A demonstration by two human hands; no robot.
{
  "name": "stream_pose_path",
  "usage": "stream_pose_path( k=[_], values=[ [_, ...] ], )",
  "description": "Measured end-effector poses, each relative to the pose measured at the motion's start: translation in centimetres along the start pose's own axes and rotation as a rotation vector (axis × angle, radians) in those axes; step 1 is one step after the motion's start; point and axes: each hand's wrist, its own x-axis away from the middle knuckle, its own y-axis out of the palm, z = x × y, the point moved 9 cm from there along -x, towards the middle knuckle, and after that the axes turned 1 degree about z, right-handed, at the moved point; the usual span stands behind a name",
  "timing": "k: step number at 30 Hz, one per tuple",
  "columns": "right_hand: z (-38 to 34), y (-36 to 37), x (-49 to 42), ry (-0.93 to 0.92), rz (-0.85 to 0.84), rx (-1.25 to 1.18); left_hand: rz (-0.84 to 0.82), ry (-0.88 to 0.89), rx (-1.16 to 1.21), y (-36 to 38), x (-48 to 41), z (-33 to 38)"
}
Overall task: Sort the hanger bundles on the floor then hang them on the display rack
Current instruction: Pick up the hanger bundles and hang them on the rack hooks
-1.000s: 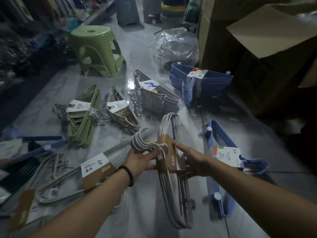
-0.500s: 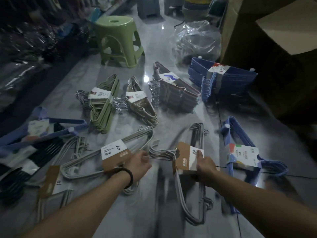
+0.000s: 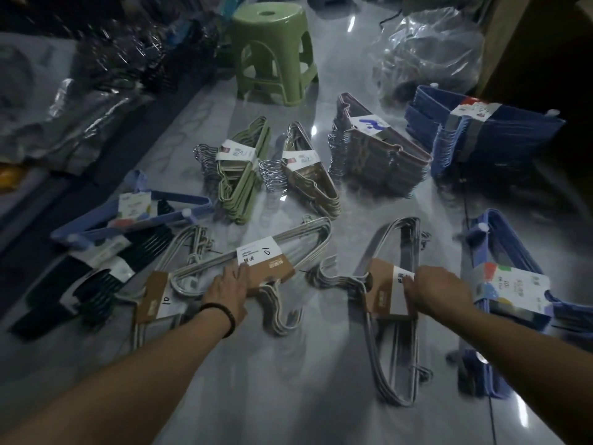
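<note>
the grey hanger bundle is lying flat on the tiled floor. the right hand is gripping its cardboard label. the left hand is resting, fingers apparently extended, on a second grey bundle alongside.

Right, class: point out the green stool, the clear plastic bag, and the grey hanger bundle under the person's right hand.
green stool (image 3: 276, 25), head view, front edge of the seat.
clear plastic bag (image 3: 430, 49), head view, crinkled middle.
grey hanger bundle (image 3: 382, 293), head view, brown card sleeve.
</note>
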Motion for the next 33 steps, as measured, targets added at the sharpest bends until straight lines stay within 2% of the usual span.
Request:
stream_pose_path(
  k=[4, 7, 10, 12, 15, 17, 20, 24, 27, 31, 33],
  values=[
    [-1.7, -0.6, 0.8, -0.101, 0.051, -0.019, 0.057, -0.147, 0.064, -0.5, -0.8, -1.0],
    [-2.9, -0.7, 1.2, -0.158, 0.059, -0.048, 0.005, -0.178, 0.094, -0.4, -1.3, -1.2],
    [-3.2, -0.1, 1.4, -0.12, -0.02, -0.276, -0.02, -0.188, 0.221, 0.0, -1.8, -2.3],
    [-3.4, 0.3, 1.3, -0.084, -0.084, -0.472, 0.013, -0.157, 0.346, -0.8, -1.9, -2.6],
    [-4.2, -0.3, 1.5, -0.101, -0.076, -0.591, 0.088, -0.111, 0.638, -3.4, -1.7, -2.8],
    [-5.1, -0.7, 1.9, -0.135, -0.082, -0.68, 0.118, -0.119, 0.692, -5.4, -1.5, -3.3],
    [-6.7, -1.7, 2.2, -0.204, -0.112, -0.798, 0.087, -0.053, 0.815, -7.6, -1.0, -3.0],
    [-8.0, -2.7, 2.7, -0.22, -0.243, -1.068, 0.044, 0.084, 1.011, -10.1, 0.0, -1.0],
    [-7.8, -3.0, 2.9, -0.203, -0.336, -1.204, -0.057, 0.173, 1.279, -12.3, 1.3, 3.5],
    [-7.3, -3.9, 3.6, -0.205, -0.474, -1.381, -0.413, 0.185, 1.719, -12.9, 2.9, 11.2],
    [-7.0, -5.5, 4.0, -0.243, -0.43, -1.501, -0.498, 0.175, 1.785, -12.8, 3.3, 14.4]
  ],
)
